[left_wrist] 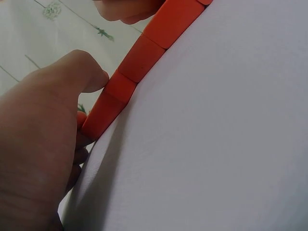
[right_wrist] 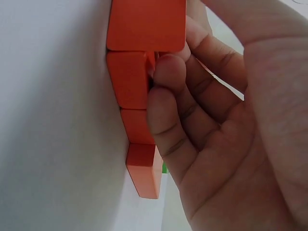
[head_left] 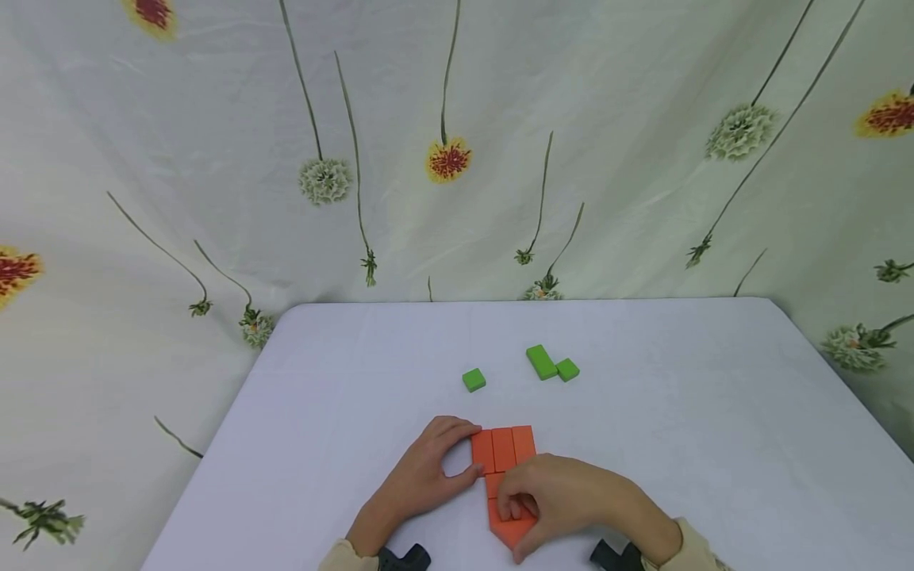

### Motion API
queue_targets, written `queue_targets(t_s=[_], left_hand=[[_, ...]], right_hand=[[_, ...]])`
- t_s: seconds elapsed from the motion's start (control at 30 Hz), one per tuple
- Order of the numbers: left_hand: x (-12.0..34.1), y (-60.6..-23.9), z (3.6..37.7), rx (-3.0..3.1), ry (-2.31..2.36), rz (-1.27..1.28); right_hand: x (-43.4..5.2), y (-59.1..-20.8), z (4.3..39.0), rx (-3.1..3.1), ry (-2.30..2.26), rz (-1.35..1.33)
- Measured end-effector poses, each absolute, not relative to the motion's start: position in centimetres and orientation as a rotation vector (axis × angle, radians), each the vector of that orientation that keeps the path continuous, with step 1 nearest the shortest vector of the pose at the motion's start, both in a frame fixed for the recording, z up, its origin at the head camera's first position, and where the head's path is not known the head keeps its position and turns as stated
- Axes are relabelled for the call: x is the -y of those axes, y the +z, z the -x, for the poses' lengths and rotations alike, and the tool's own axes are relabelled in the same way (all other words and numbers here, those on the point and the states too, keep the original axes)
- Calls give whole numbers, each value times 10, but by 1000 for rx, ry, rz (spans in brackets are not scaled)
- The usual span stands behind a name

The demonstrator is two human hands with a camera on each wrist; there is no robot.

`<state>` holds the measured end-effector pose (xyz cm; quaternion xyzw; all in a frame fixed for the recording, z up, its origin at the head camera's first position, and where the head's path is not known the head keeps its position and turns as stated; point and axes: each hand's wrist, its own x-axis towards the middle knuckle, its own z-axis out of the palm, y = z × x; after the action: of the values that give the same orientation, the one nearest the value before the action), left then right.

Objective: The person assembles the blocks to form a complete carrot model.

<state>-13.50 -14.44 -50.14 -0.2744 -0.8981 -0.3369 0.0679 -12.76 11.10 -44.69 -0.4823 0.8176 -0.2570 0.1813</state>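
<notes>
Several flat orange blocks (head_left: 504,450) lie edge to edge on the white table, narrowing to a point at the near end. Three long ones stand side by side at the far end. My left hand (head_left: 426,469) touches their left side, a finger at the far corner and the thumb lower down; the left wrist view shows the thumb tip against the row of blocks (left_wrist: 142,64). Over the nearer blocks my right hand (head_left: 560,496) curls its fingers, with the thumb by the pointed end. Its fingertips meet an orange block (right_wrist: 127,79) in the right wrist view, partly hiding it.
Beyond the orange blocks lie a small green block (head_left: 474,380), a longer green block (head_left: 541,362) and another small green block (head_left: 567,369) against it. The table's far edge (head_left: 528,300) meets a flower-patterned cloth (head_left: 628,159).
</notes>
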Motion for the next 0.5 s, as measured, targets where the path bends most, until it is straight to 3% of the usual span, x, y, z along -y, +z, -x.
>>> queue_targets(t_s=[0.5], left_hand=[[143, -499, 134, 2690, -1013, 833]], right_hand=[[-115, -444, 131, -2240, -827, 1328]])
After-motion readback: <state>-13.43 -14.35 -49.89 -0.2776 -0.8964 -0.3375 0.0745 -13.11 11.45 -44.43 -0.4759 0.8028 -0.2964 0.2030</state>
